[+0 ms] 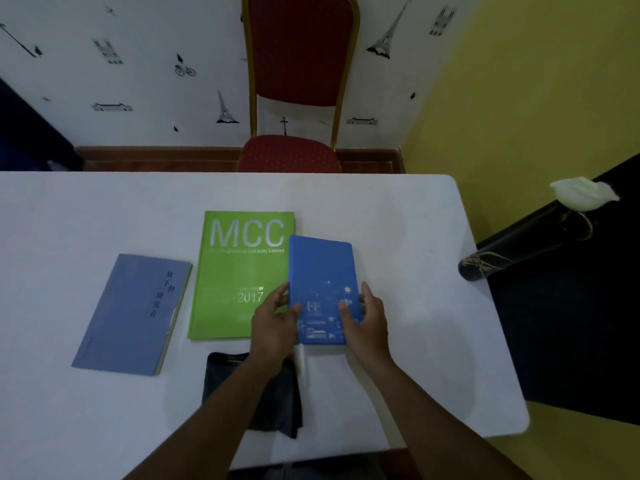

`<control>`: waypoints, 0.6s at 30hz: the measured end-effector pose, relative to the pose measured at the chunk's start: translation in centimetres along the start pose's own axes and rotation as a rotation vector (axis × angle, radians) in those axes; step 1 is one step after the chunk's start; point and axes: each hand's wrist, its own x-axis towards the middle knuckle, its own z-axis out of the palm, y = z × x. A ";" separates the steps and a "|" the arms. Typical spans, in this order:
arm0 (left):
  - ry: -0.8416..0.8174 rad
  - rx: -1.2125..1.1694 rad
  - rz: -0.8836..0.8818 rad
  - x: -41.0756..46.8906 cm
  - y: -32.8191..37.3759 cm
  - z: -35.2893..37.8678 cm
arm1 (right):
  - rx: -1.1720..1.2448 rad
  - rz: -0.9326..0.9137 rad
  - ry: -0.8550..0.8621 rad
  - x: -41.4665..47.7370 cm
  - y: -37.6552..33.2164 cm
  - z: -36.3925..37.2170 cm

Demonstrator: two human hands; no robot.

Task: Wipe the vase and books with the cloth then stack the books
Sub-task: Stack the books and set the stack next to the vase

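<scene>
Here both hands grip the bright blue book (322,289) by its long sides, the left hand (277,323) with its thumb on the cover near the left edge, the right hand (367,320) with its thumb on the cover near the right edge and fingers wrapped around that side; whether the book is resting on the white table (415,237) or raised just off it cannot be told. The book's upper left corner overlaps the right edge of the green book (239,271), which lies flat with "MCC" and "2017" on its cover. To the left of that, apart from it and angled, lies the grey-blue book (135,313). The dark cloth (256,393) lies crumpled on the table near the front edge, partly under the left forearm. The black vase (519,244) stands at the table's right edge, holding a white flower (581,194). A red chair (298,81) stands behind the table against the patterned wall
</scene>
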 end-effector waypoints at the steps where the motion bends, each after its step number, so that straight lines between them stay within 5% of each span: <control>1: 0.009 0.036 0.012 0.5 0.0 -1.2 | 0.008 -0.001 -0.027 0.0 -0.6 0.9; 12: 0.067 0.511 0.281 5.5 0.9 -12.1 | 0.008 -0.120 -0.130 -1.0 -5.3 11.5; 18: 0.100 0.585 0.256 6.0 -0.1 -13.3 | -0.102 -0.140 -0.113 -0.5 -5.6 14.0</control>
